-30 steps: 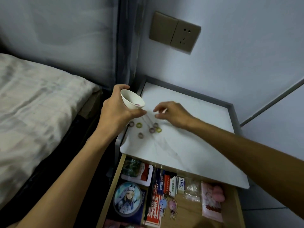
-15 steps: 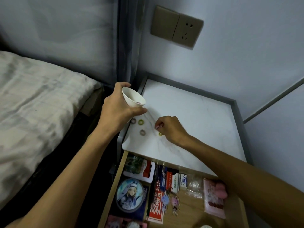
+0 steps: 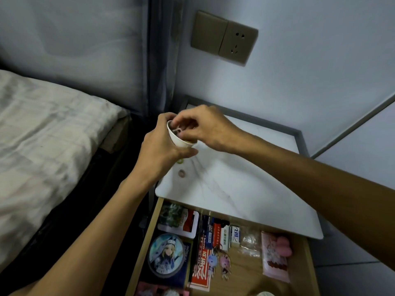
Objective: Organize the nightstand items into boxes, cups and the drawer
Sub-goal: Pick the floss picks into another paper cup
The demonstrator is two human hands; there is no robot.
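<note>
At the far left a bed (image 3: pixel 42 129) is lying under a pale, creased sheet, with a grey curtain (image 3: pixel 162 60) hanging at its head. Just right of it the left hand (image 3: pixel 158 152) is gripping a white cup (image 3: pixel 177 140), with fingers and thumb curling round its wall. It is holding the cup tilted in the air over the near-left corner of the nightstand (image 3: pixel 235 189). A pinkish ring (image 3: pixel 177 130) is showing at the cup's mouth (something yellowish is lying lower inside, too blurred to name). The right hand (image 3: pixel 205 127) is reaching in from the right and hovering over the mouth. Its fingertips (image 3: pixel 175 122) are bunching together right above that ring; whether they are pinching it or are clear of it I cannot tell. Below the left hand two more rings are lying on the white top. A green ring (image 3: pixel 180 161) is half hidden by the hand, and a brown ring (image 3: pixel 182 173) is lying nearer the front edge, close to it but apart. Up on the wall a socket (image 3: pixel 237 41) is sitting beside a blank plate. Under the top the drawer (image 3: pixel 248 274) is standing open. It is holding a round badge (image 3: pixel 166 253) at its left, a red box (image 3: pixel 201 268) and two keychains (image 3: pixel 218 259) in the middle, and a pink pouch (image 3: pixel 275 257) at the right.
</note>
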